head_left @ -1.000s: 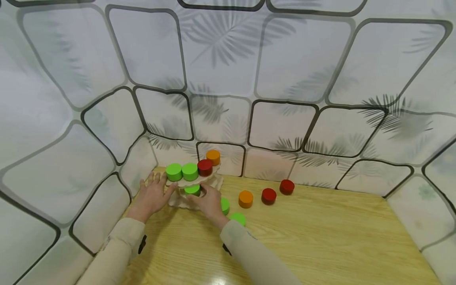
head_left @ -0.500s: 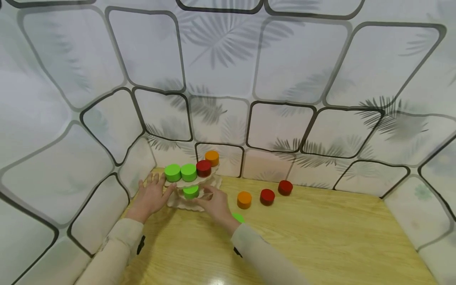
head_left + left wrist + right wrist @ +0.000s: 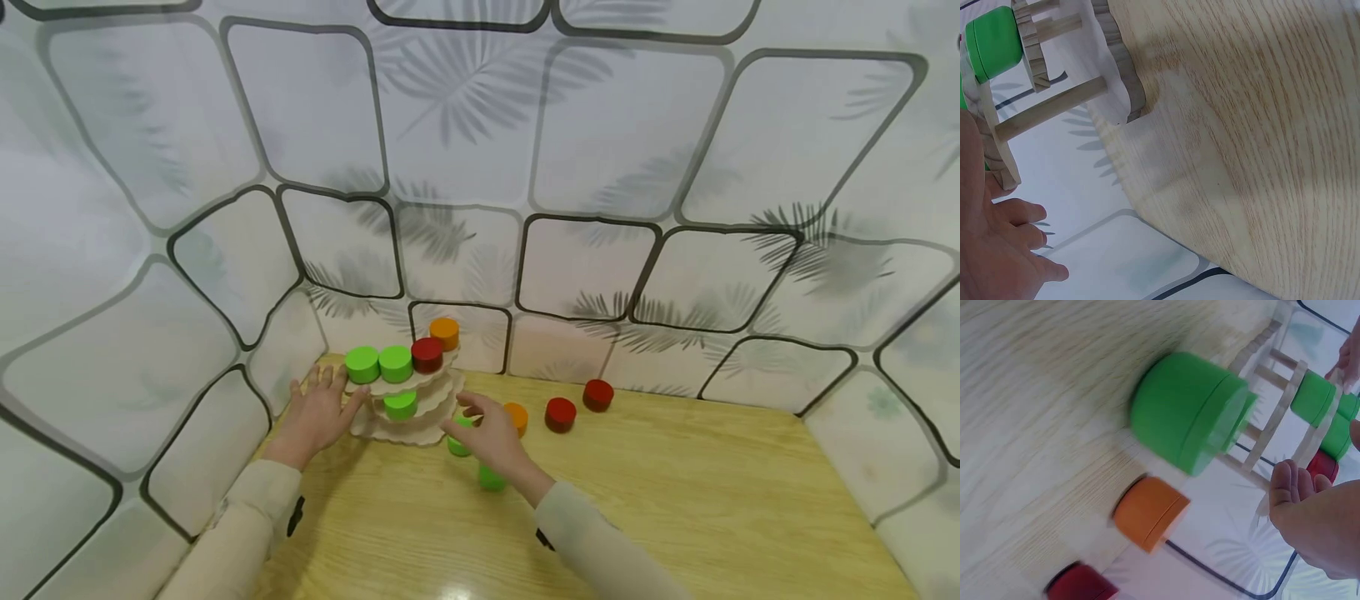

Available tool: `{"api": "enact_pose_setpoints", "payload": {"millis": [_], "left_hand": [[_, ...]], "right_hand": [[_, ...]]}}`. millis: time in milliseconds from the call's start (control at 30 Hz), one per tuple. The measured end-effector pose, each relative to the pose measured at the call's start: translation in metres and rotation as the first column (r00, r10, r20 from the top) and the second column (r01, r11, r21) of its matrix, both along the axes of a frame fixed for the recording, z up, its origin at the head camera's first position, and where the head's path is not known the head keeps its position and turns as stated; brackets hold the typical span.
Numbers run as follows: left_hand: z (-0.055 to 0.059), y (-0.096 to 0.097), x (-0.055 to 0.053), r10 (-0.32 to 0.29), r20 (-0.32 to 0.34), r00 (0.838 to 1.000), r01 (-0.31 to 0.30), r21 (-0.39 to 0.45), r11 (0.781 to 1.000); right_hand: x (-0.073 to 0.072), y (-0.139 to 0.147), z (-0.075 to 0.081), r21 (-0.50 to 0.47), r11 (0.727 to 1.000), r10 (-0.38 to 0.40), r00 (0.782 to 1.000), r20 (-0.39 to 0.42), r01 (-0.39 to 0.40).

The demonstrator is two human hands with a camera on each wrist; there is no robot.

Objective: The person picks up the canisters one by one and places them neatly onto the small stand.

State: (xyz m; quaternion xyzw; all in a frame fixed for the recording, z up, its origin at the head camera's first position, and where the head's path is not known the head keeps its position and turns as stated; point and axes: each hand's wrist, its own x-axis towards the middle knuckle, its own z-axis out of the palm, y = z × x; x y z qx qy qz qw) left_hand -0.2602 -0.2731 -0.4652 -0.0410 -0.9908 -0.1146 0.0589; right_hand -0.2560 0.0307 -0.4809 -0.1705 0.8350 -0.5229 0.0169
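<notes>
A left hand point(image 3: 313, 417), its grip apart and fingers spread, lies at the left edge of a three-tiered wooden stand point(image 3: 382, 427), lower left of the frame; how hard it presses, if at all, cannot be told. The right hand point(image 3: 491, 433), at lower centre, hangs over the tabletop point(image 3: 675, 500), its grip apart and holding nothing. Two green cylinders point(image 3: 362, 365), a red cylinder point(image 3: 427, 355) and an orange cylinder point(image 3: 445, 334) crowd the top tier; a lone green cylinder point(image 3: 401, 405) sits on the middle tier, near its front. A nudge from the left hand could tilt the stand and spill the crowded pieces over the rim. A low swing of the right wrist could scatter the loose green pair point(image 3: 492, 477) beneath it, or the orange piece point(image 3: 517, 419) and two red ones point(image 3: 560, 415) right of centre.
</notes>
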Motion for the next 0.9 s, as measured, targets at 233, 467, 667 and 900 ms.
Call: {"api": "enact_pose_setpoints", "payload": {"millis": [233, 467, 667, 900], "left_hand": [[0.000, 0.000, 0.000, -0.002, 0.009, 1.000, 0.002, 0.004, 1.000], [0.001, 0.001, 0.001, 0.001, 0.015, 1.000, -0.001, -0.004, 1.000], [0.002, 0.002, 0.002, 0.002, 0.013, 1.000, -0.002, -0.008, 1.000], [0.001, 0.001, 0.002, 0.006, 0.018, 1.000, -0.006, 0.009, 1.000]], "right_hand": [[0.008, 0.021, -0.003, 0.030, 1.000, -0.006, 1.000, 0.005, 0.005], [0.015, 0.036, -0.012, 0.058, 0.998, 0.018, 0.999, -0.050, -0.015], [0.021, 0.047, -0.020, 0.122, 0.993, 0.003, 0.998, -0.055, 0.004], [0.024, 0.056, -0.029, 0.156, 0.988, -0.001, 1.000, -0.020, 0.004]]}}
